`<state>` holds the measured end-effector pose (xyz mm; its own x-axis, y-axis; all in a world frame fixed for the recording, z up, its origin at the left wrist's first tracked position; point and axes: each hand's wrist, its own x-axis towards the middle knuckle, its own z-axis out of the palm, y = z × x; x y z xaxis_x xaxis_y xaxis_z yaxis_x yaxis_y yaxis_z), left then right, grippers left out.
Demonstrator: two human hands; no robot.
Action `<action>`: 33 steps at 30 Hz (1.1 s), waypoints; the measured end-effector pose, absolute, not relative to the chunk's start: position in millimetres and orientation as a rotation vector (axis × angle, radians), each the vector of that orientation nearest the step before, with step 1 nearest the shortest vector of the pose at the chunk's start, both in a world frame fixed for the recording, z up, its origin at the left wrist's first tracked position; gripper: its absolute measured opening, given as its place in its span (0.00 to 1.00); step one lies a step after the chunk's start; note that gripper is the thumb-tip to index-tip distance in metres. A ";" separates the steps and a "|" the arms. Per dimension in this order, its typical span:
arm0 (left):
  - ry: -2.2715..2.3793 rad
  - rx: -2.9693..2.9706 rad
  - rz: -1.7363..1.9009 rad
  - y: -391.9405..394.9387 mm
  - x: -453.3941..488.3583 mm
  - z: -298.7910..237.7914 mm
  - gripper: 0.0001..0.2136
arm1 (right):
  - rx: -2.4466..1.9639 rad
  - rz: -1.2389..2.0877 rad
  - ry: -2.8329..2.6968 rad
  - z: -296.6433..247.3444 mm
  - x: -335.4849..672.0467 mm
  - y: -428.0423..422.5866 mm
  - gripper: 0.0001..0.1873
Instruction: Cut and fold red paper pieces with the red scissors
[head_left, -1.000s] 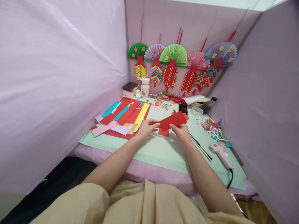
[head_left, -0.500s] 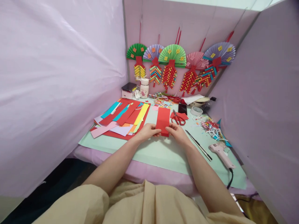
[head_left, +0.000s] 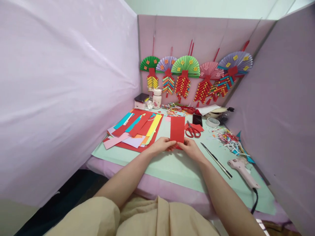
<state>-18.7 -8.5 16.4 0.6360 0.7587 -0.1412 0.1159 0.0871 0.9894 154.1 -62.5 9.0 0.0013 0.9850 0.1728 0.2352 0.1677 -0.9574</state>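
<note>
A red strip of paper (head_left: pixel 177 128) stands between my hands above the pale green table cover (head_left: pixel 169 167). My left hand (head_left: pixel 164 145) pinches its lower left part, thumb on the front. From the lower right, my right hand (head_left: pixel 191 148) grips the same strip, its thumb close to the left one. Some fingers are hidden behind the paper. Red-handled scissors (head_left: pixel 192 131) lie just right of the strip, partly over a red paper scrap (head_left: pixel 198 127).
Coloured paper strips (head_left: pixel 137 127) lie at left. A pen (head_left: pixel 216 160), a glue gun (head_left: pixel 244 173) and paper shreds (head_left: pixel 230 139) lie at right. Behind are a phone (head_left: pixel 197 120), a tape roll (head_left: pixel 212 122) and a white bottle (head_left: pixel 157 99). Paper fan ornaments (head_left: pixel 185 65) hang on the back wall.
The view has tilted up and shifted left. Both thumbs have come closer together at the lower part of the red paper, which both hands still hold.
</note>
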 end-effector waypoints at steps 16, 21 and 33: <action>0.776 1.250 0.524 -6.9 -23.8 27.0 0.16 | -1.295 1.169 -1.330 16.8 157.1 -68.1 0.17; 0.796 1.278 0.528 -6.9 -23.6 25.9 0.15 | -1.320 1.190 -1.278 10.6 158.1 -64.6 0.19; 0.799 1.108 0.682 -11.0 -18.7 25.8 0.12 | -1.344 1.146 -1.393 16.5 155.5 -69.4 0.20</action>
<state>-18.7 -11.0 25.8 0.5471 0.8095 -0.2130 -0.0833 0.3058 0.9484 155.5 -69.4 16.5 -0.0465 0.9988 -0.0136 0.2055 -0.0037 -0.9787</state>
